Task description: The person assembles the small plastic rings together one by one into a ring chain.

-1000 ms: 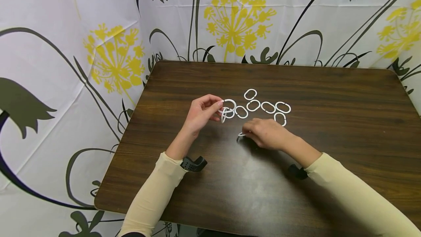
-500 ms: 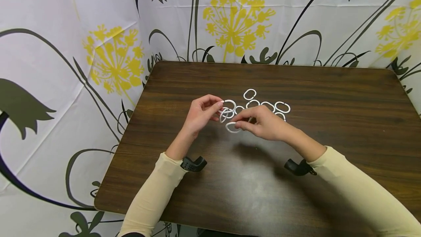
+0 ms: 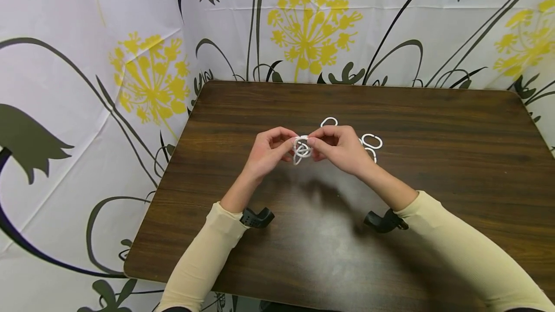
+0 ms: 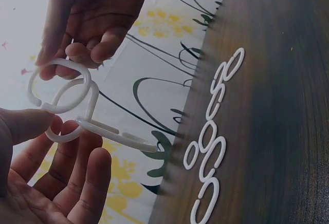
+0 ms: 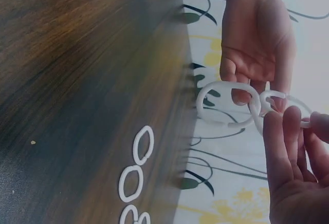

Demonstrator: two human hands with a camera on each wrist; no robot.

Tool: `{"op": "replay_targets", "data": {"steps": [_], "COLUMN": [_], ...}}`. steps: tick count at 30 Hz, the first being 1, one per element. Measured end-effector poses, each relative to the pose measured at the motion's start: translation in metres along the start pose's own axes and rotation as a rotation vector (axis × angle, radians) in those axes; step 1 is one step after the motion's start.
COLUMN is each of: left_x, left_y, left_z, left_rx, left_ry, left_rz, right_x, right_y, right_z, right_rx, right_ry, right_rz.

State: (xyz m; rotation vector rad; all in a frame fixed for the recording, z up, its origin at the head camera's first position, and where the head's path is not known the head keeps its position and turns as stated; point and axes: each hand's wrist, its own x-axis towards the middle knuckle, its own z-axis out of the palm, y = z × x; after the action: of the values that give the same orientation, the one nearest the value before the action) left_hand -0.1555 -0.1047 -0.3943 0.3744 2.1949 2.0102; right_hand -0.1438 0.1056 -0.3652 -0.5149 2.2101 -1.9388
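Observation:
My left hand (image 3: 265, 157) and right hand (image 3: 347, 150) meet above the table, each pinching between thumb and fingers a white plastic shower curtain ring (image 4: 69, 62), an oval with a small gap. From this ring hangs a second curtain ring (image 4: 95, 99), which passes through it. A third curtain ring (image 4: 121, 138) tilts away below, linked to the second. In the right wrist view a curtain ring (image 5: 200, 103) dangles beside my right fingers (image 5: 275, 147). Fingers partly hide where the held ring is pinched, so whether its gap is closed I cannot tell.
Several loose curtain rings (image 4: 218, 154) lie flat on the brown wooden table (image 3: 433, 167), partly behind my right hand in the head view. A white curtain (image 3: 243, 13) with yellow and grey plants hangs along the table's back and left. Black wrist cameras (image 3: 386, 221) sit on both wrists.
My right hand has picked a curtain ring off the table, lifted it and brought it leftward to the linked rings in my left hand. The left hand has barely moved.

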Motion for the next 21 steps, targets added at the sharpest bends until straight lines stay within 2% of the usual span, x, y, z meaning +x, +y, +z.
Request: {"op": "replay_targets", "data": {"steps": [9,15,18,21], "left_x": [-0.001,-0.001,-0.006,-0.011], "left_y": [-0.001,0.001,0.014,0.028], "left_z": [0.000,0.002,0.004,0.008], "left_rx": [0.042,0.060,0.106,0.191], "left_ry": [-0.009,-0.014,-0.003,0.025], "left_rz": [0.020,0.034,0.075,0.141], "right_x": [0.006,0.007,0.007,0.007], "right_y": [0.002,0.001,-0.002,-0.005], "right_z": [-0.005,-0.007,-0.005,-0.004], "right_rx": [-0.057,-0.146,-0.239,-0.325], "right_ry": [0.129,0.178,0.191,0.204], "right_rz": [0.031,0.000,-0.041,-0.082]}}
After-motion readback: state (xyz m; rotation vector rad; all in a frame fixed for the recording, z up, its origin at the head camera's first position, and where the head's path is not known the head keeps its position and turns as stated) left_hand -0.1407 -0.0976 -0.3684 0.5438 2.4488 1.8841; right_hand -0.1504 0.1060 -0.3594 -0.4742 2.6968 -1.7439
